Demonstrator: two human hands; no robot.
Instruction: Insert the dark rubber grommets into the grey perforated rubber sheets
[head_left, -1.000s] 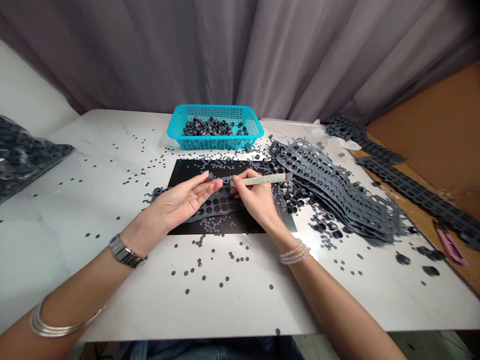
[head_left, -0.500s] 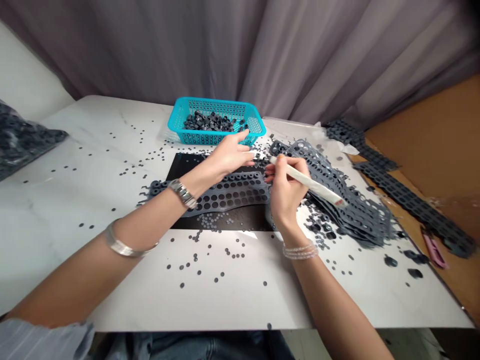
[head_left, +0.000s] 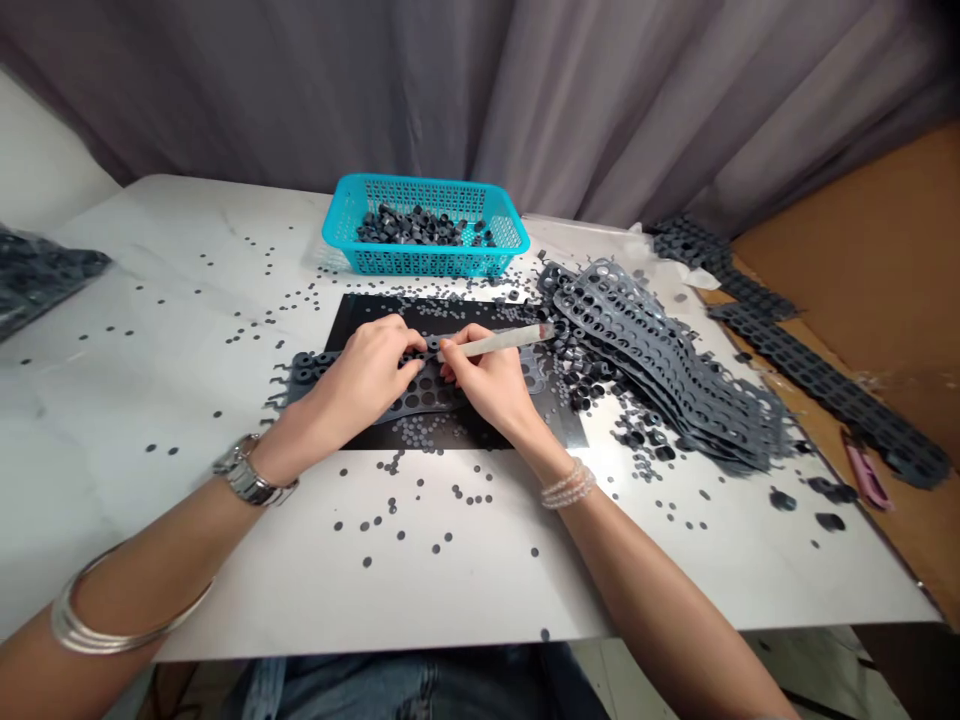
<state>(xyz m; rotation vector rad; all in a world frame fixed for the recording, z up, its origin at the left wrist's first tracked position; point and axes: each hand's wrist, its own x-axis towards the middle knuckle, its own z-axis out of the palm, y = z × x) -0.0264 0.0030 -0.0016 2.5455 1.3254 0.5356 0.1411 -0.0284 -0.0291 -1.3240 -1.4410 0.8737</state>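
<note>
Bagged dark parts (head_left: 37, 280) sit at the left edge of the white table (head_left: 187, 250). Near its centre, the left hand (head_left: 367, 375), fingers curled, pins a grey rubber strip (head_left: 304, 372), soft and full of round holes, onto a flat black mat (head_left: 375, 310). Behind stands a teal mesh basket (head_left: 427, 262) of small rings. The right hand (head_left: 487, 385) is closed in a pen grip on a pale stick (head_left: 499, 342), its tip at the strip beside the left fingertips. Pressing close to the pinned spot should probably keep the rubber from buckling. Limp punched sheets (head_left: 660, 370) are piled toward the right edge.
</note>
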